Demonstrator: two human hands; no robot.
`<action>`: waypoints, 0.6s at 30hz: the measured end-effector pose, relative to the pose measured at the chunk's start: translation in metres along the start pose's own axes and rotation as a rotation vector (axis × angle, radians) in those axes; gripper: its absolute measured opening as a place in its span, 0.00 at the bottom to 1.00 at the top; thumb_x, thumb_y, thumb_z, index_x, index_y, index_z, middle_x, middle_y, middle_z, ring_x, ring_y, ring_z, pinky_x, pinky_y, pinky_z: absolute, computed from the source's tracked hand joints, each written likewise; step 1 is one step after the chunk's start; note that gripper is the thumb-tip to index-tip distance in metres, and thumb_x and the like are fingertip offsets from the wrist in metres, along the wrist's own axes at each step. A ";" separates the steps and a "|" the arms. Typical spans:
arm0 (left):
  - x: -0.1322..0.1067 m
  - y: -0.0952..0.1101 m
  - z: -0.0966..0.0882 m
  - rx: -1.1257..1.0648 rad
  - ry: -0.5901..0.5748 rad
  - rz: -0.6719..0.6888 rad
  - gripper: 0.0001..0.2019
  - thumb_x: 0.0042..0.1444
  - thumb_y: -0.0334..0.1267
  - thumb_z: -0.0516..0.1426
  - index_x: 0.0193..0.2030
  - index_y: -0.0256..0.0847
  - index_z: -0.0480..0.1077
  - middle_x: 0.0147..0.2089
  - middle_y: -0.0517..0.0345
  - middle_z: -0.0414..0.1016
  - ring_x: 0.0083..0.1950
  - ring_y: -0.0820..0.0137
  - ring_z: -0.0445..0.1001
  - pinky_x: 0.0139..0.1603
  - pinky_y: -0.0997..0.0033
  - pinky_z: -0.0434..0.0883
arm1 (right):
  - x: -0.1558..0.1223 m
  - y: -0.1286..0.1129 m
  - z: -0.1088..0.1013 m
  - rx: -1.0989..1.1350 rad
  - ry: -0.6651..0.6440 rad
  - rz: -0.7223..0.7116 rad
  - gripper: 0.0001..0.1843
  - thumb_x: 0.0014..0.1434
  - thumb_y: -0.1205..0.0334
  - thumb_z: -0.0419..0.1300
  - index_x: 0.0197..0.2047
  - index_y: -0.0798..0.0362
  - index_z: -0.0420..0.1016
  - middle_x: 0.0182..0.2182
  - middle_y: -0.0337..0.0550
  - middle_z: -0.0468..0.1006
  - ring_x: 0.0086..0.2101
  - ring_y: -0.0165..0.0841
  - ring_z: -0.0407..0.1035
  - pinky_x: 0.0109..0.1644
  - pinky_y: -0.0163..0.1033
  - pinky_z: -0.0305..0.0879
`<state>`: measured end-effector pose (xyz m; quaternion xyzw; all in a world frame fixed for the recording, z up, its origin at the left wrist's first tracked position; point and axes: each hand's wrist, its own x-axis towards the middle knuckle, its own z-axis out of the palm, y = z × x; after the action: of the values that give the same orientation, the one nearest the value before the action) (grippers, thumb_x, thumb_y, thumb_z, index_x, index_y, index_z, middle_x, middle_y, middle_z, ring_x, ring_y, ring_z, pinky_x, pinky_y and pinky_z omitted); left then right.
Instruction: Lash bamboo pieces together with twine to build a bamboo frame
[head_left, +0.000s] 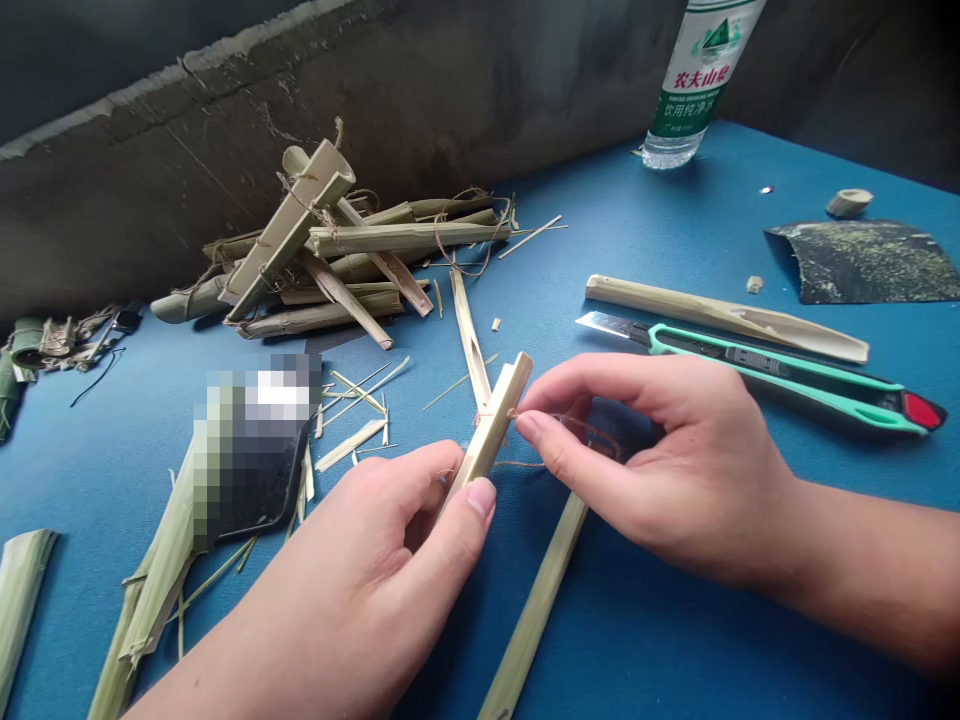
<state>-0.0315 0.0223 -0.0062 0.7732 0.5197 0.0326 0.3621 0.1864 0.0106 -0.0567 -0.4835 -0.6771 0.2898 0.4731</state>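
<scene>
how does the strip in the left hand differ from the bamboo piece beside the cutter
The held strip is gripped in the left hand, while the loose piece lies on the table beside the cutter. Thin cord meets the held strip, but none shows on the loose piece. That hand covers the held strip's lower part, whereas the loose piece shows from end to end. Both are pale and narrow.
</scene>
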 end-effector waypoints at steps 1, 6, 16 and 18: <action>0.000 0.000 0.000 -0.006 -0.002 0.001 0.20 0.71 0.54 0.54 0.35 0.44 0.77 0.27 0.60 0.76 0.28 0.68 0.74 0.29 0.74 0.75 | 0.000 0.000 0.000 -0.001 0.000 0.001 0.05 0.63 0.71 0.68 0.38 0.52 0.85 0.29 0.36 0.83 0.26 0.28 0.72 0.29 0.34 0.68; -0.001 -0.002 0.002 -0.023 -0.002 0.008 0.20 0.71 0.54 0.54 0.36 0.43 0.77 0.27 0.60 0.76 0.30 0.68 0.75 0.31 0.75 0.76 | -0.001 0.002 0.001 -0.011 0.008 0.004 0.06 0.62 0.72 0.68 0.39 0.52 0.85 0.31 0.36 0.84 0.28 0.28 0.74 0.32 0.34 0.71; 0.000 0.001 0.000 -0.003 -0.024 -0.008 0.22 0.71 0.56 0.54 0.35 0.44 0.78 0.28 0.60 0.77 0.32 0.65 0.78 0.36 0.70 0.77 | 0.002 -0.001 0.000 0.038 0.011 0.061 0.04 0.61 0.70 0.69 0.38 0.53 0.85 0.29 0.35 0.83 0.27 0.27 0.72 0.29 0.32 0.69; 0.000 0.001 0.000 0.000 -0.021 -0.007 0.21 0.71 0.56 0.54 0.36 0.44 0.78 0.28 0.60 0.77 0.31 0.65 0.76 0.34 0.71 0.76 | 0.002 -0.002 -0.001 0.038 0.009 0.055 0.04 0.61 0.71 0.69 0.37 0.54 0.85 0.28 0.35 0.82 0.26 0.25 0.70 0.27 0.31 0.66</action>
<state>-0.0311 0.0219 -0.0058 0.7716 0.5184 0.0231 0.3678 0.1861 0.0118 -0.0537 -0.4942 -0.6559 0.3133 0.4769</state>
